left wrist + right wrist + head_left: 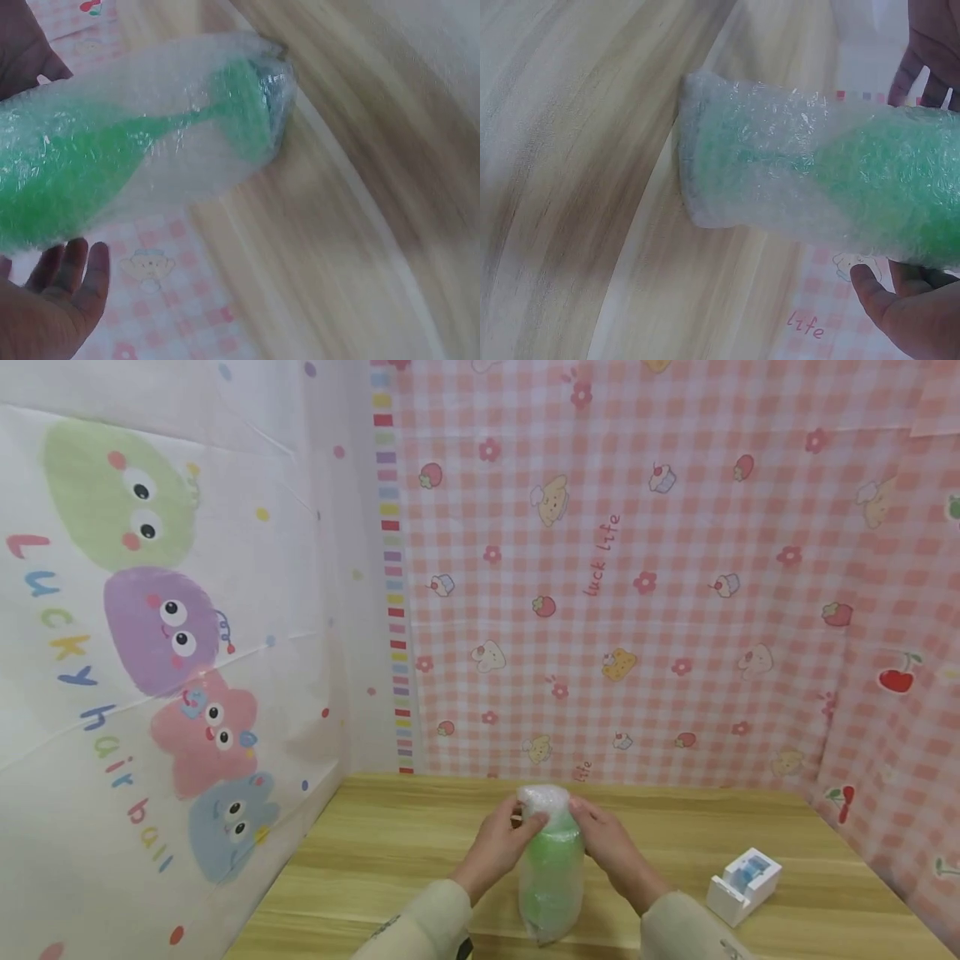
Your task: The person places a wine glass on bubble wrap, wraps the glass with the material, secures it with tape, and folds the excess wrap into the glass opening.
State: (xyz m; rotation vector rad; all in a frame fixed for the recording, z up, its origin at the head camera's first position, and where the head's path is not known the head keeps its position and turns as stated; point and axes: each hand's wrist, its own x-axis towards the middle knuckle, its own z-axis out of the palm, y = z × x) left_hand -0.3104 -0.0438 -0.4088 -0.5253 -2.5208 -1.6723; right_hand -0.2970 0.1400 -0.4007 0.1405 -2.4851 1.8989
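Note:
A green stemmed goblet [82,169] is rolled in clear bubble wrap [550,893]. Both wrist views show its bowl, thin stem and round foot through the plastic. The bundle stands upright, bowl end up, over the wooden table. At the upper left side, my left hand [497,843] pinches the wrap, thumb in front. My right hand [611,847] holds the upper right side with its fingertips near the top edge. The wrist views show some fingers of each hand standing away from the plastic. The tips behind the bundle are hidden.
A white tape dispenser [745,885] with a bluish roll sits on the wooden table [375,860], right of my right hand. Pink checked cloth [637,627] hangs behind the table, and a white cartoon-printed sheet [292,610] hangs along the left.

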